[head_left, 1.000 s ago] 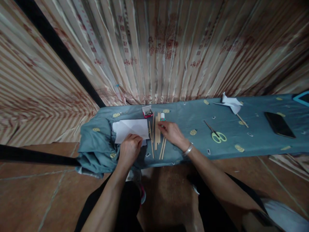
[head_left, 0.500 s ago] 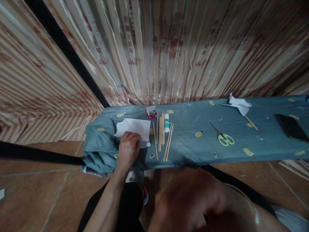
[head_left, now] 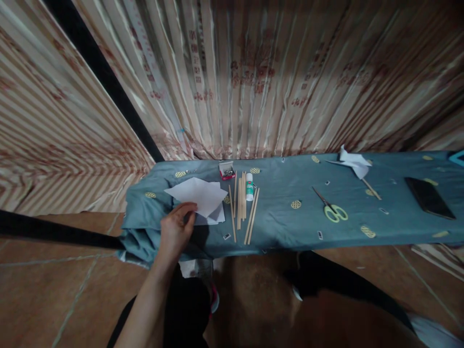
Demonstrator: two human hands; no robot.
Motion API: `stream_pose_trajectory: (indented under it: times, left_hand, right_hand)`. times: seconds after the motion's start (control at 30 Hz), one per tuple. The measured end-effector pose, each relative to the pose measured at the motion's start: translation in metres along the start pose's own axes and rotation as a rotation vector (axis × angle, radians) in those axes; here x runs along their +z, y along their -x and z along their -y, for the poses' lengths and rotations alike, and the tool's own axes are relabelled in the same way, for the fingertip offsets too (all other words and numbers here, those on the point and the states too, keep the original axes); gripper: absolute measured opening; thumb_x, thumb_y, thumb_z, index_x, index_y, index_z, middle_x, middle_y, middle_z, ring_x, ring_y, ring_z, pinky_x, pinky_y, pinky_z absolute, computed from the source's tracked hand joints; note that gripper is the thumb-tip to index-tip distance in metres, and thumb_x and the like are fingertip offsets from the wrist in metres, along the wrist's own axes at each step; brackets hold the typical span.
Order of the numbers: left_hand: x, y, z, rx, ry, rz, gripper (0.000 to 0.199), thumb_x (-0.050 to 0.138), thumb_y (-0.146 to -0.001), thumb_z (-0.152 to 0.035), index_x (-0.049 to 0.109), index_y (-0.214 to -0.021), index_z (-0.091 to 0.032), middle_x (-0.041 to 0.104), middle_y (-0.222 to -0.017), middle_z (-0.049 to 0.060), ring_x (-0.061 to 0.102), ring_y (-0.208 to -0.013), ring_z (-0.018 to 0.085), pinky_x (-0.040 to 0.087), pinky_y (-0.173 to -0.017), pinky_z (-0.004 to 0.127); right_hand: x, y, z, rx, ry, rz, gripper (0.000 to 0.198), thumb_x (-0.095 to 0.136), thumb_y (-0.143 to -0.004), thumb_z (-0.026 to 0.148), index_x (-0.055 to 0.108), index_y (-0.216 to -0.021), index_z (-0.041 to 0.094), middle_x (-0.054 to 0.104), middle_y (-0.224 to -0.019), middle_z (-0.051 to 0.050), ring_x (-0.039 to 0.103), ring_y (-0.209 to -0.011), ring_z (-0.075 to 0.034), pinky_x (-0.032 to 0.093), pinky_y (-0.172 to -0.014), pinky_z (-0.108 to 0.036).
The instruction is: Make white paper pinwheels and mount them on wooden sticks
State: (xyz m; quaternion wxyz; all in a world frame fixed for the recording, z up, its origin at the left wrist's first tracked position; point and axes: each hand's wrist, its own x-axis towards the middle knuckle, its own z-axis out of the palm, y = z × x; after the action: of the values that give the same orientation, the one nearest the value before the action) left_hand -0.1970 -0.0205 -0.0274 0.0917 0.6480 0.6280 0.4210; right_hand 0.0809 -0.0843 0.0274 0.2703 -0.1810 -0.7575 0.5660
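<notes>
My left hand (head_left: 178,224) pinches the near edge of a white sheet of paper (head_left: 201,193), thumb and fingertips closed on it. The sheet is turned at an angle and lies over or just above more white paper (head_left: 216,217) on the cloth. Low on the right, my right hand (head_left: 337,319) is a dark blur close to the camera; its fingers cannot be made out. Beside the paper are several thin wooden sticks (head_left: 242,203), a glue stick (head_left: 249,187) and a small red open box (head_left: 227,171) of metal pins or tacks.
A teal cloth (head_left: 279,222) with pineapple prints covers the narrow bed or bench. Scissors (head_left: 331,208) with pale green handles lie to the right, then a white paper pinwheel (head_left: 355,163) on a stick and a dark phone (head_left: 429,197). A curtain (head_left: 253,96) hangs behind; a black pole (head_left: 108,87) slants at left.
My left hand has shifted slightly left, and the top sheet in it has turned and come away from the paper beneath. My right hand has dropped down and right, mostly out of view.
</notes>
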Motion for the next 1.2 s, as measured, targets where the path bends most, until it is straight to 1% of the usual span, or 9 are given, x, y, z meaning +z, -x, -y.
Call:
stream_pose_trajectory:
  times: [0.1, 0.2, 0.3, 0.37, 0.63, 0.77, 0.9, 1.03, 1.2]
  left_hand:
    - [-0.003, -0.003, 0.002, -0.127, 0.172, -0.046, 0.014, 0.054, -0.069, -0.024, 0.067, -0.072, -0.02, 0.072, -0.083, 0.003, 0.068, -0.082, 0.019, 0.052, -0.083, 0.03]
    - [-0.005, -0.006, 0.005, -0.266, 0.341, -0.122, 0.011, 0.057, -0.063, -0.025, 0.065, -0.067, -0.02, 0.071, -0.076, 0.001, 0.067, -0.077, 0.018, 0.053, -0.079, 0.029]
    - [-0.007, -0.01, 0.007, -0.362, 0.456, -0.173, 0.01, 0.058, -0.057, -0.024, 0.065, -0.063, -0.02, 0.07, -0.072, 0.001, 0.066, -0.076, 0.019, 0.053, -0.078, 0.029]
    - [-0.008, -0.012, 0.007, -0.399, 0.493, -0.18, 0.01, 0.057, -0.055, -0.022, 0.065, -0.061, -0.02, 0.07, -0.071, 0.001, 0.066, -0.077, 0.019, 0.052, -0.08, 0.03]
    - [-0.004, -0.017, 0.006, -0.462, 0.614, -0.157, 0.02, 0.061, -0.056, -0.02, 0.07, -0.074, -0.017, 0.071, -0.077, 0.002, 0.066, -0.077, 0.018, 0.053, -0.078, 0.03]
    - [0.003, -0.016, 0.012, -0.363, 0.548, -0.2, 0.056, 0.061, -0.062, -0.019, 0.058, -0.118, -0.018, 0.067, -0.114, 0.008, 0.066, -0.094, 0.022, 0.054, -0.082, 0.034]
    - [0.003, -0.01, 0.014, -0.107, 0.141, -0.229, 0.061, 0.054, -0.068, -0.01, 0.052, -0.129, -0.02, 0.044, -0.145, 0.012, 0.049, -0.126, 0.027, 0.044, -0.1, 0.042]
    - [0.004, -0.005, 0.004, 0.095, -0.184, -0.109, 0.042, 0.056, -0.074, -0.014, 0.065, -0.114, -0.021, 0.058, -0.132, 0.009, 0.044, -0.129, 0.029, 0.031, -0.109, 0.051]
    - [0.011, -0.003, -0.005, 0.119, -0.254, 0.095, 0.018, 0.059, -0.082, -0.026, 0.072, -0.094, -0.025, 0.072, -0.11, 0.006, 0.055, -0.118, 0.029, 0.028, -0.105, 0.055]
  right_hand:
    - [-0.027, -0.043, 0.012, 0.058, 0.075, -0.141, 0.029, 0.055, -0.088, 0.049, 0.07, -0.094, 0.025, 0.072, -0.075, -0.002, 0.066, -0.065, -0.015, 0.052, -0.055, -0.026]
    - [-0.046, -0.074, -0.015, 0.116, 0.446, -0.419, 0.027, 0.053, -0.092, 0.039, 0.068, -0.085, 0.018, 0.072, -0.08, -0.003, 0.066, -0.069, -0.014, 0.053, -0.066, -0.027]
    - [-0.056, -0.09, -0.056, 0.052, 0.823, -0.36, 0.028, 0.061, -0.087, 0.028, 0.063, -0.113, 0.017, 0.067, -0.115, -0.012, 0.062, -0.109, -0.024, 0.05, -0.095, -0.041]
    - [-0.058, -0.093, -0.077, 0.0, 0.938, -0.321, 0.035, 0.059, -0.087, 0.022, 0.057, -0.122, 0.017, 0.06, -0.128, -0.015, 0.057, -0.12, -0.025, 0.049, -0.099, -0.043]
    - [-0.059, -0.1, -0.081, -0.031, 1.157, -0.144, 0.024, 0.044, -0.091, 0.006, 0.063, -0.105, 0.013, 0.069, -0.106, -0.012, 0.066, -0.096, -0.02, 0.053, -0.085, -0.031]
    - [-0.057, -0.108, -0.074, 0.078, 1.329, -0.014, 0.018, 0.046, -0.091, 0.005, 0.062, -0.096, 0.012, 0.068, -0.097, -0.012, 0.065, -0.09, -0.021, 0.051, -0.078, -0.03]
    - [-0.052, -0.117, -0.07, 0.145, 1.413, 0.101, 0.015, 0.048, -0.091, 0.008, 0.062, -0.094, 0.011, 0.067, -0.094, -0.012, 0.063, -0.09, -0.022, 0.048, -0.073, -0.03]
    - [-0.046, -0.125, -0.071, 0.122, 1.437, 0.14, 0.015, 0.048, -0.091, 0.009, 0.063, -0.094, 0.011, 0.067, -0.091, -0.012, 0.064, -0.089, -0.023, 0.046, -0.071, -0.03]
    - [-0.042, -0.131, -0.07, 0.092, 1.351, 0.126, 0.022, 0.048, -0.095, 0.025, 0.065, -0.092, 0.011, 0.068, -0.089, -0.012, 0.065, -0.088, -0.023, 0.044, -0.069, -0.029]
